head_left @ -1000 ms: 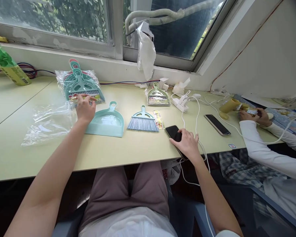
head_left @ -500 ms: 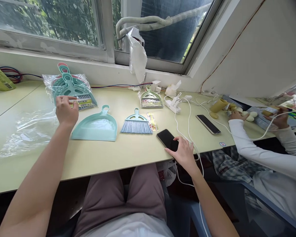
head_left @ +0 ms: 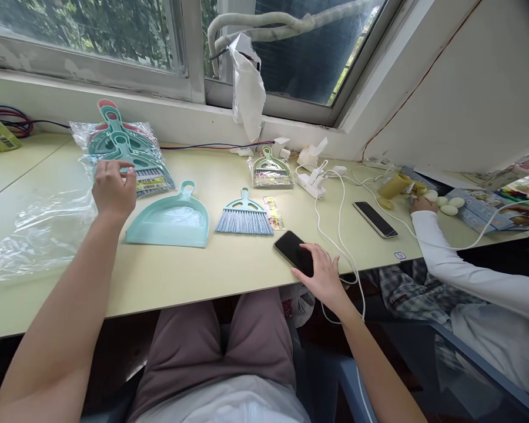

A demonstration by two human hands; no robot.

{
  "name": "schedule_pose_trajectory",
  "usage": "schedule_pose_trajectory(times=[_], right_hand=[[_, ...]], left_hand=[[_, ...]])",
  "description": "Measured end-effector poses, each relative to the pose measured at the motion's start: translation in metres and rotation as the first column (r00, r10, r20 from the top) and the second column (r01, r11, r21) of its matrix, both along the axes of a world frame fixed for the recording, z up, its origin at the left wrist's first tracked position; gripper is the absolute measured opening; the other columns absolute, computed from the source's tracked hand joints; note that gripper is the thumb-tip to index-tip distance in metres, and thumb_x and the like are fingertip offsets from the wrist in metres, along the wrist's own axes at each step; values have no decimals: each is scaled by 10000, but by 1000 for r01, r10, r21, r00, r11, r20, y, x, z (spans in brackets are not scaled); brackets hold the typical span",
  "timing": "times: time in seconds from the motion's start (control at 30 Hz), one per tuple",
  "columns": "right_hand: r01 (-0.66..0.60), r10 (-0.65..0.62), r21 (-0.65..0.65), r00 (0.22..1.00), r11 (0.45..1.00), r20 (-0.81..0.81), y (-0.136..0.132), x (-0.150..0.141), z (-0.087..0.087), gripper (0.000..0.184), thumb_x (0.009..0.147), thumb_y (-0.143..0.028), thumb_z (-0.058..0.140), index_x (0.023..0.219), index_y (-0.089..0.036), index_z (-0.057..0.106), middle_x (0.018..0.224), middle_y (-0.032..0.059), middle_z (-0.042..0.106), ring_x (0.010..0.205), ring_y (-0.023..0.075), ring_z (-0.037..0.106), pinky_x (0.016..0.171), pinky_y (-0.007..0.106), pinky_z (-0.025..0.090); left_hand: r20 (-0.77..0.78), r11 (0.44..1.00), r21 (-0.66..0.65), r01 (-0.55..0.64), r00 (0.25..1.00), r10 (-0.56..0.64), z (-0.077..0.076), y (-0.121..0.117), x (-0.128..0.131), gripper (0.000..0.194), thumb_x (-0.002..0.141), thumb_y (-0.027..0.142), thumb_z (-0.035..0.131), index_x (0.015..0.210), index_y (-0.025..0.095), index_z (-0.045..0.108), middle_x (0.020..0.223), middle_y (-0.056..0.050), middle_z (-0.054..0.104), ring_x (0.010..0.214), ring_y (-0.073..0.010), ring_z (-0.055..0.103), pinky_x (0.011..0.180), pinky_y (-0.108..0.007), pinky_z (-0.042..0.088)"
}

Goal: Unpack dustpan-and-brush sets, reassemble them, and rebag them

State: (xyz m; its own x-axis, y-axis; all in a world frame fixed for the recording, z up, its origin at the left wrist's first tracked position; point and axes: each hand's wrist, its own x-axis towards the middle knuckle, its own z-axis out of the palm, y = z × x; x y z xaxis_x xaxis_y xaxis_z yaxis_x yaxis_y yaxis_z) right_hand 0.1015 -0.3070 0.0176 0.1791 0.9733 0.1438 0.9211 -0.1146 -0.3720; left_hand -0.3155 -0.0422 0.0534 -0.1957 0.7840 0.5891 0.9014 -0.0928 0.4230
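Note:
My left hand (head_left: 114,187) is bent at the fingers, thumb and fingertips pressed together, in front of the stacked bagged dustpan-and-brush sets (head_left: 134,157). What it pinches, if anything, is hidden. A crumpled clear plastic bag (head_left: 39,232) lies to its left, reaching close to the wrist. Right of that hand, a light teal dustpan (head_left: 167,226) rests flat on the table. Beside the dustpan lies a small teal brush (head_left: 244,217) with blue-grey bristles, a printed label card (head_left: 274,212) at its edge. My right hand (head_left: 321,273) grips the near end of a black-screened smartphone (head_left: 293,251) by its sides.
Farther back sit a small bagged green brush set (head_left: 271,170) and a white power strip (head_left: 312,182) with trailing cables. A second phone (head_left: 375,219) lies to the right. Beyond it, a co-worker's hand (head_left: 424,204) is near yellow and white pieces (head_left: 449,205).
The view has tilted down slightly. My right hand and the phone have shifted a little left. The co-worker's farther hand has moved right, toward the frame's edge.

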Motion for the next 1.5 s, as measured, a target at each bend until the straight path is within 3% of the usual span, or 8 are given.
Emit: schedule_pose_trajectory(times=[0.1,0.4,0.7,0.9,1.03,1.1,1.23,1.5], right_hand=[[8,-8,7,1000,1000,15,9,-3,0,550,852,-492,513,1338,-280,366,1388,123,469,1350,346,344,1074,719,74],[-2,1,17,999,1000,44,31,-7,6,513,823,-488,552,1264,-268,408,1285,96,540,1257,326,446,1077,707,82],[57,-59,52,997,997,42,33,-8,6,394,749,-503,631,996,-256,450,1083,53,595,1141,284,504,1055,544,267],[27,-28,33,999,999,19,28,-5,3,545,823,-585,542,1246,-260,432,1334,113,510,1332,330,371,1091,670,104],[-8,18,96,995,995,-99,16,1,10,681,866,-620,461,1421,-258,302,1438,130,431,1381,311,315,1115,634,149],[-29,53,155,986,987,-156,10,4,16,581,904,-593,413,1388,-273,384,1437,98,445,1377,275,326,1132,563,208],[-98,134,216,978,971,-159,1,7,24,419,964,-514,327,1105,-299,658,1393,27,501,1381,241,321,1142,481,254],[-162,193,205,970,965,-145,-1,12,22,444,962,-520,329,1029,-330,725,1381,-5,513,1387,258,305,1138,507,267]], left_hand=[[-47,999,-27,28,998,-29,0,-2,3,334,927,303,370,1112,165,611,1205,-86,544,1045,-229,548,952,-388,447],[-150,995,-92,48,987,-61,0,-5,5,440,951,406,290,1125,156,607,1161,-138,586,1083,-285,542,888,-401,457],[-177,994,-81,71,980,-85,0,-6,5,449,961,420,273,1107,149,599,1121,-131,615,1055,-279,558,850,-382,452],[-166,988,-129,90,980,-111,-1,-5,5,433,965,415,284,1091,143,597,1077,-112,663,1006,-259,582,839,-356,440],[-179,987,-147,70,979,-96,0,-6,6,424,960,417,311,1079,133,601,1044,-113,673,985,-260,594,830,-356,438],[-193,987,-149,67,977,-95,1,-7,6,433,965,415,300,1075,126,603,1026,-118,671,974,-262,598,829,-365,442],[-204,990,-109,91,973,-112,2,-8,5,401,968,360,312,1085,111,603,1062,-117,643,976,-240,589,845,-359,451],[-193,978,-73,197,959,-208,-2,-5,2,269,882,158,433,1054,120,636,1102,-100,573,863,-175,577,884,-344,469]])
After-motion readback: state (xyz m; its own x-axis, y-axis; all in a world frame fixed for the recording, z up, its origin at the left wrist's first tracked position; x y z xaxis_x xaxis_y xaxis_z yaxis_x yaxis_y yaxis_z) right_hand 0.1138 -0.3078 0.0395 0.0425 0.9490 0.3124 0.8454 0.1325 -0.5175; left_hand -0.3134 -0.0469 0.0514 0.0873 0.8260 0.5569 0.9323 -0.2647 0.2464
